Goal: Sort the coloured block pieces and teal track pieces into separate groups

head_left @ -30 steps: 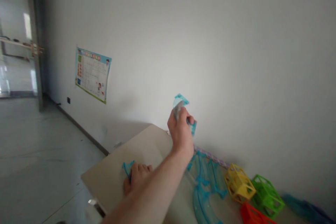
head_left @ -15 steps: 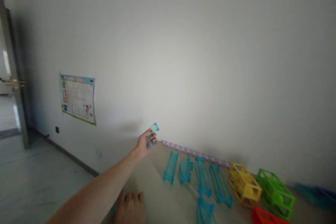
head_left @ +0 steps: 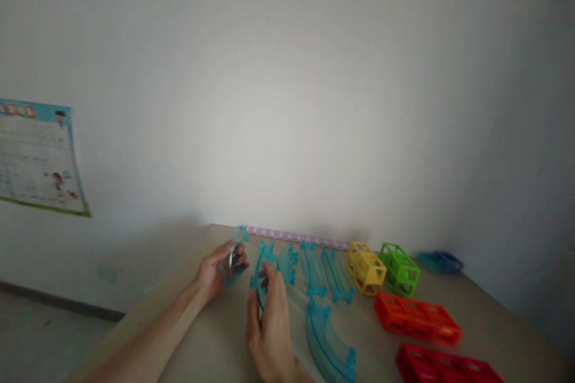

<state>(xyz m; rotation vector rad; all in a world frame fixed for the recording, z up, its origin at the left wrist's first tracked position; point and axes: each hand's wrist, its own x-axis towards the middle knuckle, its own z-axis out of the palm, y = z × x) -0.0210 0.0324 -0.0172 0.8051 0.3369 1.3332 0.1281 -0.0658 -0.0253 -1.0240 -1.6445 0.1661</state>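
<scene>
"What does the left hand [head_left: 214, 269] have?"

"It holds a clear blue piece [head_left: 232, 260] up over the table [head_left: 215, 335]. The fingers curl around it."

"And the right hand [head_left: 273, 320]?"

"It's just beside the left one, half curled. A thin blue piece [head_left: 258, 281] shows by its thumb and fingers. It's blurry, so I can't tell if the hand grips it or only touches it."

"What lies to the right of that hand?"

"A short blue piece [head_left: 287, 263], then two long blue pieces [head_left: 314, 269], side by side. A big bendy blue piece [head_left: 327, 344] lies closer to us."

"Any other colors?"

"Yes! A yellow block [head_left: 366, 269] is next to a green block [head_left: 399, 269]. An orange block [head_left: 417, 316] and a red block [head_left: 447, 365] are nearer. A purple strip [head_left: 296, 236] runs along the wall [head_left: 287, 102]."
</scene>
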